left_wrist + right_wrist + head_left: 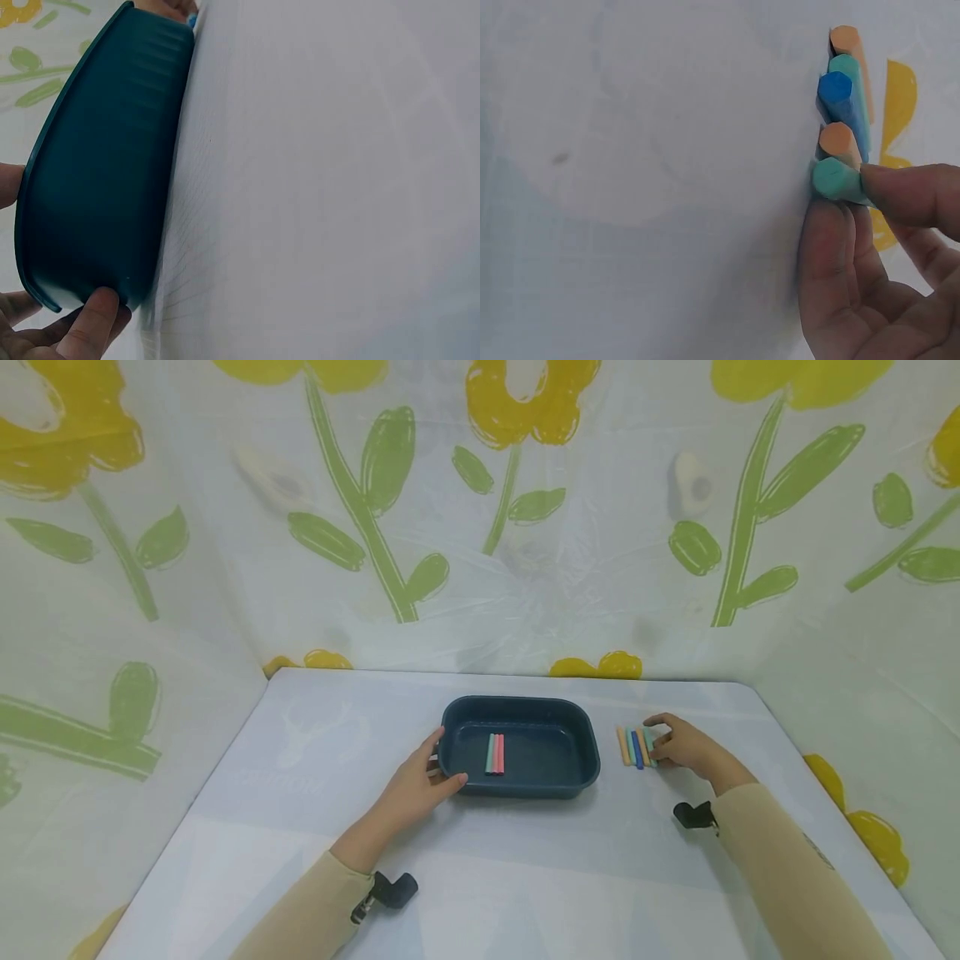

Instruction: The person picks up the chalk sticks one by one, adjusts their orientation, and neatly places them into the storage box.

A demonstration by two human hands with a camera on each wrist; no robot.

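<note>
A dark teal tray (551, 753) stands near the middle of the table, with one mint and two pink chalk sticks (499, 753) side by side on its floor. My left hand (416, 789) grips its left end, and in the left wrist view its fingers (94, 322) press the outer wall. Right of the tray, several chalk sticks in orange, mint and blue (835, 87) lie in a row. Thumb and fingers of my right hand (686, 747) pinch the mint chalk stick (836, 178) at the row's right end, next to an orange one (837, 139).
The white table (525, 877) reaches well in front of the tray and to both sides. A flower-printed sheet (570, 602) hangs behind and around it. A small black device (397, 890) is strapped to each wrist over beige sleeves (787, 868).
</note>
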